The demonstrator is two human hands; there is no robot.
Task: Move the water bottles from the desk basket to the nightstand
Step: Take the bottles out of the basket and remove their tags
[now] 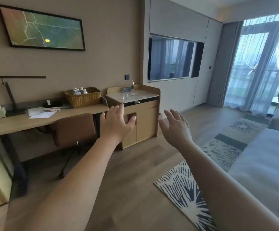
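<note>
Two bare arms are reaching forward across a hotel room, both grips empty. The left hand (117, 121) is spreading its fingers straight, holding nothing; the right hand (177, 125) is hanging relaxed and open beside it. Well beyond the left hand, up and to its left, a woven basket (83, 99) is sitting on the worktop (35, 121) with the water bottles (79, 91) standing inside, caps showing (probably four, hard to count). The hands are likely opening ahead of a pickup. No nightstand is showing; a cabinet (140, 120) is standing just behind the hands.
</note>
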